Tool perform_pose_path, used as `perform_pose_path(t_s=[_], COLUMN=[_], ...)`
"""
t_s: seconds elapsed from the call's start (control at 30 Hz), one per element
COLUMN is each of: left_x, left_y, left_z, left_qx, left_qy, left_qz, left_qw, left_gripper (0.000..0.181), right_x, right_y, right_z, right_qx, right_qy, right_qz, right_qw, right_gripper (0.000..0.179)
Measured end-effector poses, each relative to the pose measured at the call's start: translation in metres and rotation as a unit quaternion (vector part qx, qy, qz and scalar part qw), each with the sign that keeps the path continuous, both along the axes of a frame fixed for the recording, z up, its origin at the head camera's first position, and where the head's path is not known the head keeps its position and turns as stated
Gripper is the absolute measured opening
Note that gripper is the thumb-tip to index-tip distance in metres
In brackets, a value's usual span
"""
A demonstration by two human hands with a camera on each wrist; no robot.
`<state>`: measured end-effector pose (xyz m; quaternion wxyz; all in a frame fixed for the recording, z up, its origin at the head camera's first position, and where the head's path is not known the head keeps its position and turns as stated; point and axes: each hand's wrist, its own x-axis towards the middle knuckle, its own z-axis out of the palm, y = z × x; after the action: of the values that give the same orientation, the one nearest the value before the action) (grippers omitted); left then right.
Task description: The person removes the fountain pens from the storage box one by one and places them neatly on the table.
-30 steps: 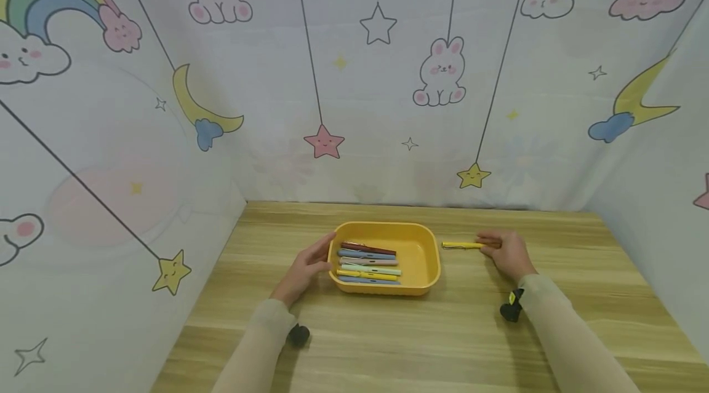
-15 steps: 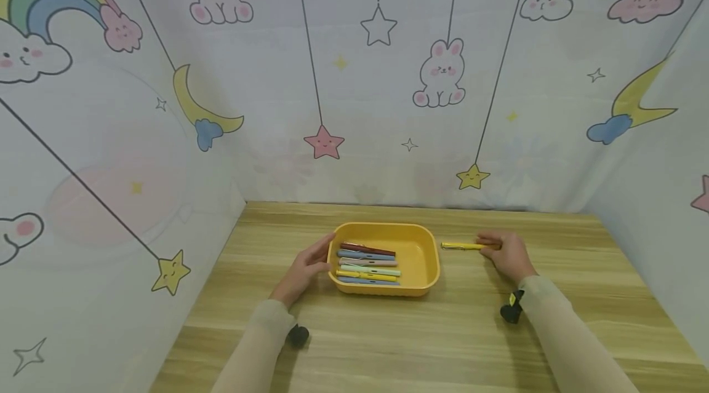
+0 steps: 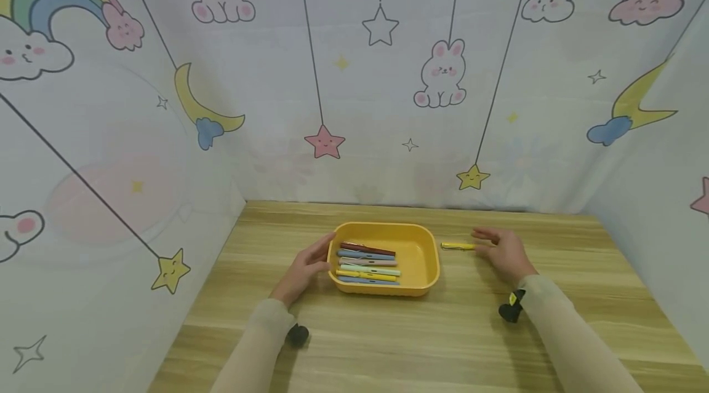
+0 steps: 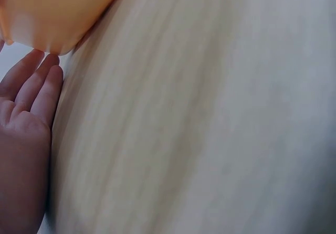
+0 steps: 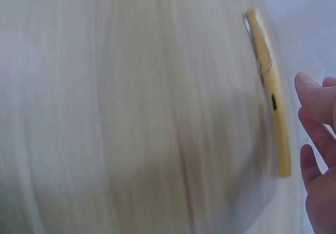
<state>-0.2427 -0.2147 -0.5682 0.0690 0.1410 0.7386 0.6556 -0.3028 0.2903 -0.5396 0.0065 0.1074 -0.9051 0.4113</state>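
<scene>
A yellow tray [image 3: 423,261] stands mid-table, and several pens lie side by side in its left half: dark red, blue, pinkish, pale green, yellow [image 3: 367,275] and blue. My left hand [image 3: 301,270] rests at the tray's left end, its extended fingertips against the outer wall, as the left wrist view also shows. To the right of the tray, a yellow pen [image 5: 273,95] with a metal clip lies on the table. My right hand [image 3: 504,254] is beside that pen, fingers spread and apart from it in the right wrist view.
The wood-grain table [image 3: 365,337] ends at a white cloth backdrop [image 3: 382,178] printed with rabbits, stars and rainbows. Similar cloth walls stand at left and right. A dark device is strapped at each wrist, over the sleeves.
My right hand has let go of the yellow pen; its fingers have lifted and opened away from it. The pen stays on the table. My left hand holds its place at the tray.
</scene>
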Motion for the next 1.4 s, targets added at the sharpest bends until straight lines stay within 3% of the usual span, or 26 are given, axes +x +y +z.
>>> perform_pose_path(t_s=[0.17, 0.67, 1.17, 1.4], left_x=[0.0, -0.003, -0.001, -0.001], left_y=[0.0, 0.001, 0.0, 0.002], left_z=[0.0, 0.0, 0.001, 0.001], left_qx=[0.002, 0.008, 0.006, 0.005], left_qy=[-0.005, 0.003, -0.007, -0.01], left_qz=[0.003, 0.0, 0.003, 0.001], left_qw=[1.0, 1.0, 0.9999, 0.9999], left_gripper=[0.068, 0.068, 0.068, 0.068], right_x=[-0.001, 0.003, 0.007, 0.005], right_y=[-0.017, -0.079, -0.139, -0.163], right_z=[0.01, 0.053, 0.062, 0.055], right_qx=[-0.006, -0.067, -0.098, -0.074], right_qy=[0.03, -0.004, -0.024, -0.039], right_qz=[0.018, 0.061, 0.102, 0.102], right_qw=[0.9994, 0.9959, 0.9896, 0.9913], right_gripper=[0.051, 0.049, 0.045, 0.044])
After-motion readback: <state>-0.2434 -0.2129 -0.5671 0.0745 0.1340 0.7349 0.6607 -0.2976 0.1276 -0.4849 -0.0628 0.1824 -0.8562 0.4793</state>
